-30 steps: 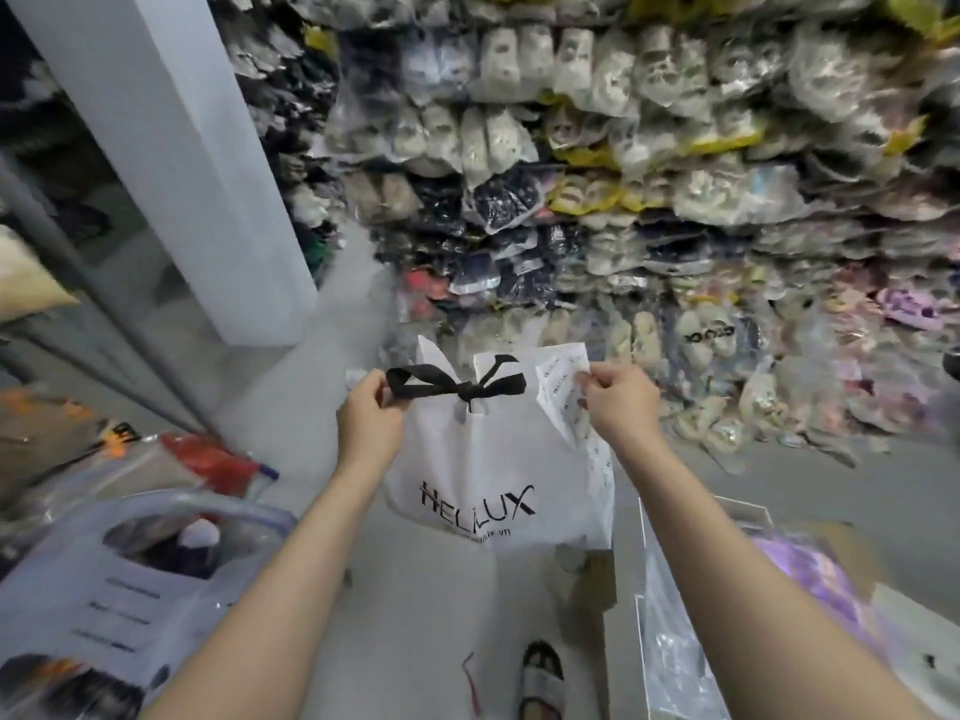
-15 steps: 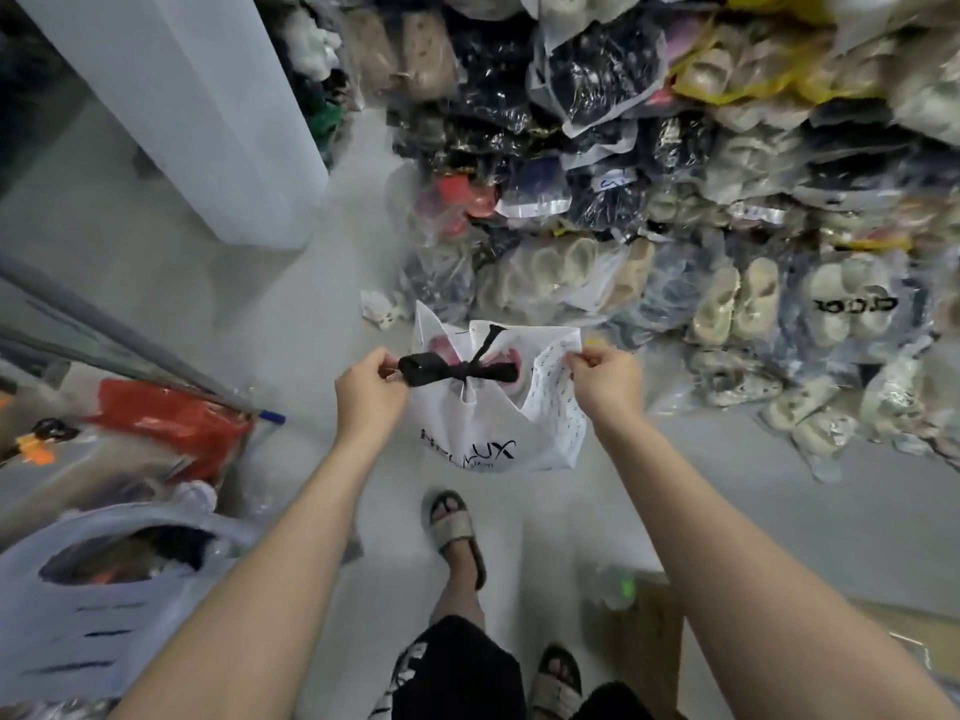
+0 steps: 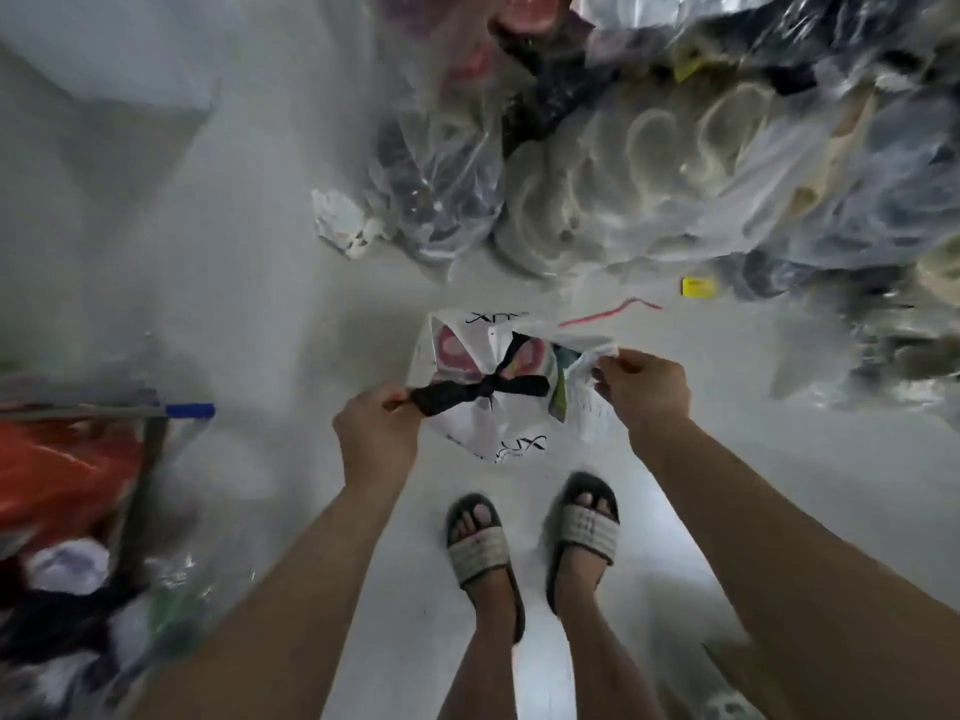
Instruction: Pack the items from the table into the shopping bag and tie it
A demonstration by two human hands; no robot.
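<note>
At the left grip [image 3: 376, 439]: thumb and curled fingers pinched tight on the left loop of a black ribbon bow [image 3: 483, 392]. At the right grip [image 3: 644, 389]: fingertips closed on the upper edge of a white printed paper slip [image 3: 587, 407], right at the bag's right-hand corner. Cannot tell whether the bag's edge is caught in that pinch too.

Stretched between the two grips: the white shopping bag [image 3: 467, 428], with black lettering on its lower and far sides. Bow knotted across the middle of its mouth, one tail angled up and away. Showing through the gaps either side of the knot: pink and pale rounded shapes [image 3: 451, 356], too crumpled to name.

Below the bag, pale floor [image 3: 291, 314]. Unclear whether the bag's bottom touches it. Nearer the camera, two feet in sandals [image 3: 480, 550], toes pointing towards the bag.

Further out on the floor, just beyond the bag: a thin red strip [image 3: 608, 315] and a small yellow tag [image 3: 698, 287]. Behind those, a heap of clear plastic bags [image 3: 623, 189] stuffed with pale and dark footwear. Far left: a blue-tipped rod [image 3: 189, 410] above something orange [image 3: 62, 470], all blurred.
</note>
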